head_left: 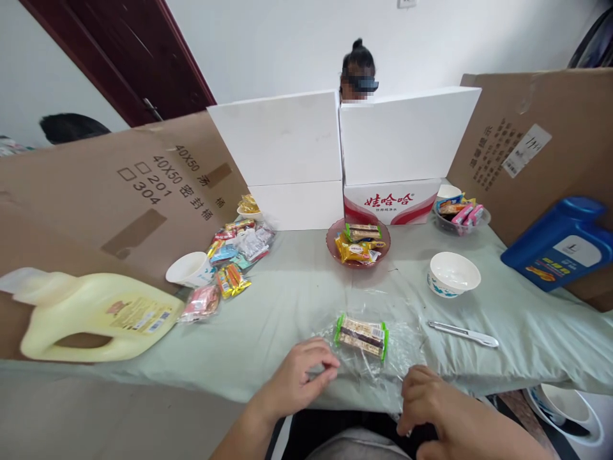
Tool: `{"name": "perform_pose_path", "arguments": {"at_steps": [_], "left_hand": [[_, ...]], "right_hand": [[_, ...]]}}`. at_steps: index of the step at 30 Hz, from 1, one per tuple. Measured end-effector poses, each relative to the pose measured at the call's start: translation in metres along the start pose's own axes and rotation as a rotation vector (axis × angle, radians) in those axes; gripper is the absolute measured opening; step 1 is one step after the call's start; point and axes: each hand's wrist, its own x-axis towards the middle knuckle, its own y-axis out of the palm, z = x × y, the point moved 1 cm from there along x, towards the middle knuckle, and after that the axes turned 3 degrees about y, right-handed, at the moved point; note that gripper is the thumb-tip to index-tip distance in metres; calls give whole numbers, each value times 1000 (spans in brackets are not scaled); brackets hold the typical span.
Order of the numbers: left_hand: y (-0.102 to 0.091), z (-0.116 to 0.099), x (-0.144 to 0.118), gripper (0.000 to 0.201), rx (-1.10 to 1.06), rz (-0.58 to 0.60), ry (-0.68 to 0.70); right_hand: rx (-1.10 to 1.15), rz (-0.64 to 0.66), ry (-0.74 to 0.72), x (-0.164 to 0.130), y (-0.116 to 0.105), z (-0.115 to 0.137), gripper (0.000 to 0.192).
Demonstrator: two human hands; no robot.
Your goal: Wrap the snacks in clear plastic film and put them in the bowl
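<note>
A wrapped snack bar (363, 337) with green ends lies on a sheet of clear plastic film (409, 338) near the table's front edge. My left hand (306, 374) is just left of it, fingers bent, with a gap between thumb and forefinger and nothing visible in the grip. At the front edge, on the right, my right hand (431, 406) has its fingers curled in on the near edge of the film; its fingertips are partly hidden. Behind the snack bar, a pink glass bowl (330, 241) holds wrapped snacks, including a similar bar.
A white utility knife (464, 333) and a white bowl (454, 273) are on the right. Packaged snacks (239, 249), a tipped bowl (189, 268) and a yellow jug (103, 313) occupy the left. White boxes (292, 140) line the back, with a person (358, 70) behind. A blue bottle (560, 243) leans right.
</note>
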Motion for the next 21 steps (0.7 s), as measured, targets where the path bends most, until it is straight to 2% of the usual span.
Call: {"name": "perform_pose_path", "arguments": {"at_steps": [1, 3, 5, 6, 7, 9, 11, 13, 15, 18, 19, 21], "left_hand": [[5, -6, 8, 19, 18, -34, 61], [23, -15, 24, 23, 102, 11, 178], [42, -17, 35, 30, 241, 122, 206], [50, -16, 37, 33, 319, 164, 173], [55, -14, 36, 34, 393, 191, 106], [58, -7, 28, 28, 525, 222, -106], [52, -1, 16, 22, 645, 265, -334], [43, 2, 10, 24, 720, 289, -450], [39, 2, 15, 25, 714, 251, -377], [45, 7, 38, 31, 615, 169, -113], [49, 10, 47, 39, 586, 175, -58], [56, 20, 63, 59, 553, 231, -38]], "right_hand": [[43, 5, 15, 5, 0, 1, 14], [87, -76, 93, 20, 3, -9, 17], [38, -280, 179, 38, 6, -29, 24], [-15, -398, 196, 46, 9, -41, 27], [-77, -496, 191, 52, 13, -54, 28], [-213, -612, 165, 60, 23, -79, 33], [-353, -644, 153, 63, 36, -98, 37], [-467, -642, 161, 63, 47, -109, 41], [-531, -630, 166, 64, 54, -112, 44], [-560, -625, 153, 67, 57, -111, 49], [-563, -627, 146, 67, 56, -111, 50], [-564, -634, 135, 68, 55, -110, 51]]}}
